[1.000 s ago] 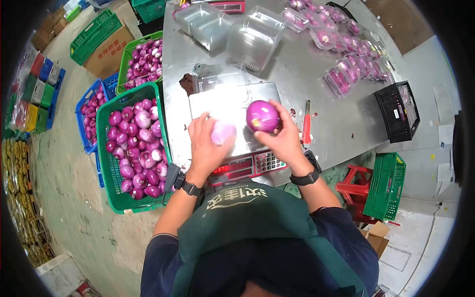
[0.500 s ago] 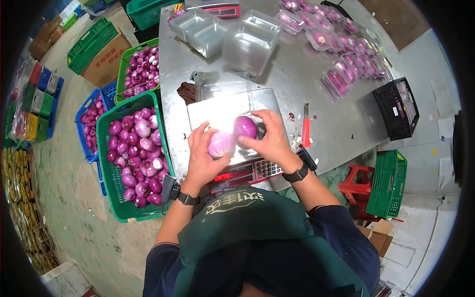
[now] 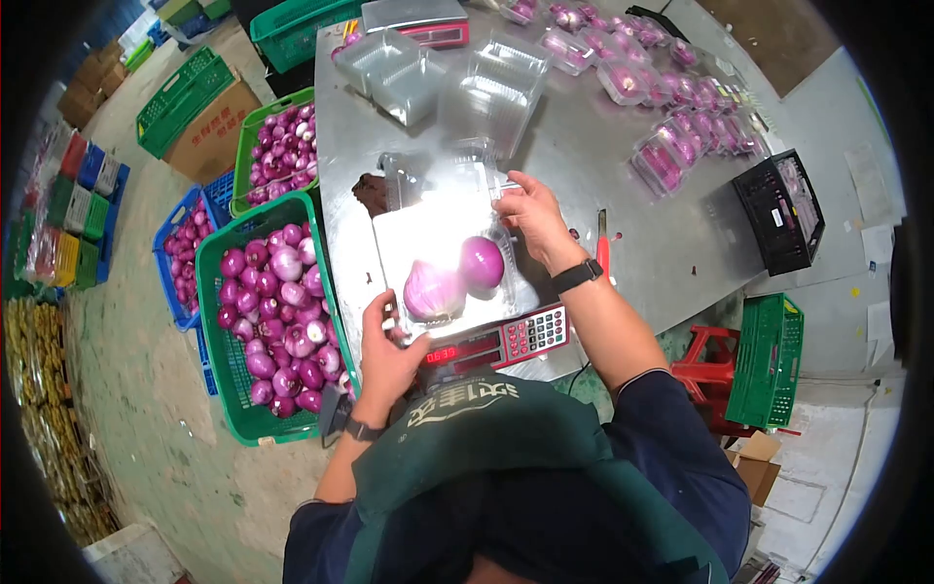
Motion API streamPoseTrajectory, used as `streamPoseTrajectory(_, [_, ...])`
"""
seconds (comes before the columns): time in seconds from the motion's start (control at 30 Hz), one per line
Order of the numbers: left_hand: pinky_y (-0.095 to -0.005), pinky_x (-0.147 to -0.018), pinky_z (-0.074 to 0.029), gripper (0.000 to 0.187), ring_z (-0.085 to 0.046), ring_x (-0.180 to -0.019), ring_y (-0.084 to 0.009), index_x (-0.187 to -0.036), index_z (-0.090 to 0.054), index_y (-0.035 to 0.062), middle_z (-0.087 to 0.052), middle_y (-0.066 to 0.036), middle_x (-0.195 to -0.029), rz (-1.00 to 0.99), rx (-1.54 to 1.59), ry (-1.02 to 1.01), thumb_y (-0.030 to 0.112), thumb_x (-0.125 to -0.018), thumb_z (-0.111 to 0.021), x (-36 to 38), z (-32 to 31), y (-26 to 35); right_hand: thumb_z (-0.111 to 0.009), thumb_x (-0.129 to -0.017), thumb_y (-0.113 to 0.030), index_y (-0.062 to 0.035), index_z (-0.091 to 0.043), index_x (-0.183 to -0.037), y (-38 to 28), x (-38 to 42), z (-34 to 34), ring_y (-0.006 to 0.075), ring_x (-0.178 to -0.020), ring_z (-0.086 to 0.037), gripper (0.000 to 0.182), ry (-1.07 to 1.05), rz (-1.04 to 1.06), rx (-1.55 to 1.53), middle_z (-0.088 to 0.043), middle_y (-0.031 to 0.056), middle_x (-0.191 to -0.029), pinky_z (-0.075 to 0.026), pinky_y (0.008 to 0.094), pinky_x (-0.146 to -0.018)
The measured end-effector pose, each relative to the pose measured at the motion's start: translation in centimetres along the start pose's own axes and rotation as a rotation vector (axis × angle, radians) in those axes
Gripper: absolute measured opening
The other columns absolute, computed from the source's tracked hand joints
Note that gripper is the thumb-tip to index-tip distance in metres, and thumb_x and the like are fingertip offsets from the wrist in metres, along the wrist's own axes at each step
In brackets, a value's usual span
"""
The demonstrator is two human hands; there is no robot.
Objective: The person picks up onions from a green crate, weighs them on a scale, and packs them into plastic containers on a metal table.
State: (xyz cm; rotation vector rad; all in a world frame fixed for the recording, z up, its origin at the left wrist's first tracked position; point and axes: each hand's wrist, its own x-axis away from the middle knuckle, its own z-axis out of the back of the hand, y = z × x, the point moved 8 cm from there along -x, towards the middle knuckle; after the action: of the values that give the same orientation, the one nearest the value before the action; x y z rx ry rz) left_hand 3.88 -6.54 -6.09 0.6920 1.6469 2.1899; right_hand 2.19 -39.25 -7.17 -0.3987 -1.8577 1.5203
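Two peeled purple onions, a paler one [image 3: 434, 291] and a darker one [image 3: 482, 263], sit side by side in a clear plastic clamshell box [image 3: 511, 287] on the weighing scale [image 3: 533, 334]. My right hand [image 3: 533, 219] pinches the right edge of the raised clear lid [image 3: 474, 180], beyond the onions. At the box's near left corner is my left hand [image 3: 387, 360], thumb and fingers apart. Strong glare on the scale plate hides part of the box's outline. Red digits glow on the scale's display [image 3: 443, 356].
A green crate of onions [image 3: 209, 336] stands left of the table. Stacked empty clear boxes [image 3: 399, 83] lie at the back, with packed onion boxes [image 3: 666, 156] at the back right. A red-handled knife [image 3: 603, 255] lies right of the scale; a black crate [image 3: 778, 214] sits at the table's right edge.
Both onions have been let go and now rest in the box. My right hand has moved away up to the lid; my left has drawn back toward the near left corner.
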Motion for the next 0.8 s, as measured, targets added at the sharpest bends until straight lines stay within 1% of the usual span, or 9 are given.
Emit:
streamPoseTrajectory(0.03, [-0.0248,-0.079,-0.052,0.077,-0.055,-0.087,-0.0095,-0.147,-0.039,0.0016,-0.051,-0.013,-0.126,0.051,0.145,-0.015,0.002,-0.081,-0.078,0.6,-0.1,-0.2,-0.076,-0.081,-0.002,0.0008,-0.045,-0.151,-1.3,0.9,-0.4,0.0099,-0.080,-0.060,0.077,-0.058,0.088,0.029,-0.061,0.0017,-0.096,-0.050,0.0254,-0.067])
streamPoseTrajectory(0.1, [-0.0257,-0.072,-0.054,0.066,-0.059,-0.084,-0.0109,-0.142,-0.041,-0.0005,-0.055,-0.014,-0.117,0.136,0.393,-0.062,-0.004,-0.085,-0.075,1.2,-0.3,-3.0,-0.073,-0.081,0.001,-0.0078,-0.054,-0.146,-4.4,4.9,-0.2,0.0113,-0.088,-0.063,0.069,-0.165,0.234,0.279,-0.063,0.0037,-0.101,-0.053,0.0277,-0.073])
streamPoseTrajectory(0.17, [-0.0288,-0.070,-0.056,0.061,-0.063,-0.088,-0.0144,-0.139,-0.042,0.0001,-0.058,-0.013,-0.114,0.244,0.631,-0.110,-0.005,-0.087,-0.073,1.6,-0.9,-2.4,-0.075,-0.072,-0.010,-0.0137,-0.058,-0.145,-5.8,9.2,0.6,0.0274,-0.098,-0.064,0.075,-0.212,0.717,0.686,-0.062,0.0148,-0.103,-0.056,0.0365,-0.082])
streamPoseTrajectory(0.23, [-0.0316,-0.067,-0.057,0.039,-0.069,-0.090,-0.0221,-0.126,-0.050,0.0016,-0.063,-0.014,-0.108,0.275,0.787,-0.127,0.000,-0.092,-0.069,2.2,-1.0,-0.9,-0.073,-0.071,-0.014,-0.0181,-0.047,-0.155,-5.4,13.2,0.8,0.0325,-0.096,-0.060,0.088,-0.352,0.620,0.964,-0.059,0.0157,-0.099,-0.053,0.0402,-0.086])
streamPoseTrajectory(0.27, [-0.0316,-0.067,-0.057,0.039,-0.069,-0.090,-0.0221,-0.126,-0.050,0.0016,-0.063,-0.014,-0.108,0.265,0.783,-0.158,0.000,-0.092,-0.069,2.0,-1.1,-1.2,-0.073,-0.073,-0.015,-0.0200,-0.039,-0.160,-4.0,14.3,1.1,0.0294,-0.090,-0.065,0.093,-0.462,0.465,1.018,-0.065,0.0131,-0.099,-0.054,0.0386,-0.082])
streamPoseTrajectory(0.37, [-0.0300,-0.055,-0.053,0.008,-0.069,-0.076,-0.0238,-0.098,-0.054,0.0043,-0.064,-0.011,-0.086,0.312,0.732,-0.033,0.002,-0.095,-0.061,0.9,-1.1,-2.7,-0.070,-0.080,-0.009,-0.0173,-0.031,-0.163,-0.6,16.1,1.2,0.0214,-0.072,-0.065,0.092,-0.528,0.204,0.578,-0.067,0.0095,-0.086,-0.054,0.0334,-0.070])
streamPoseTrajectory(0.43, [-0.0297,-0.054,-0.052,0.009,-0.068,-0.074,-0.0235,-0.097,-0.053,0.0047,-0.064,-0.011,-0.085,0.309,0.731,-0.041,0.001,-0.094,-0.060,0.0,-1.2,-3.1,-0.065,-0.088,-0.002,-0.0060,-0.030,-0.161,2.0,15.4,2.0,0.0138,-0.065,-0.063,0.081,-0.322,-0.049,0.200,-0.068,0.0069,-0.080,-0.052,0.0279,-0.062])
streamPoseTrajectory(0.57, [-0.0322,-0.055,-0.050,0.010,-0.065,-0.069,-0.0260,-0.094,-0.054,0.0067,-0.061,-0.008,-0.080,0.307,0.666,-0.060,-0.001,-0.091,-0.060,-0.8,-1.3,-2.5,-0.066,-0.091,-0.001,0.0071,-0.038,-0.148,4.6,14.9,2.5,0.0124,-0.064,-0.062,0.064,-0.306,-0.074,0.036,-0.068,0.0068,-0.079,-0.050,0.0268,-0.058])
streamPoseTrajectory(0.8, [-0.0305,-0.053,-0.050,0.036,-0.062,-0.064,-0.0213,-0.123,-0.049,0.0032,-0.061,-0.009,-0.080,0.268,0.660,-0.040,-0.003,-0.088,-0.060,-1.9,-4.5,-0.3,-0.080,-0.088,-0.015,0.0060,-0.044,-0.144,3.7,13.4,6.1,0.0110,-0.073,-0.063,0.069,-0.280,-0.021,0.174,-0.066,0.0052,-0.089,-0.051,0.0254,-0.062])
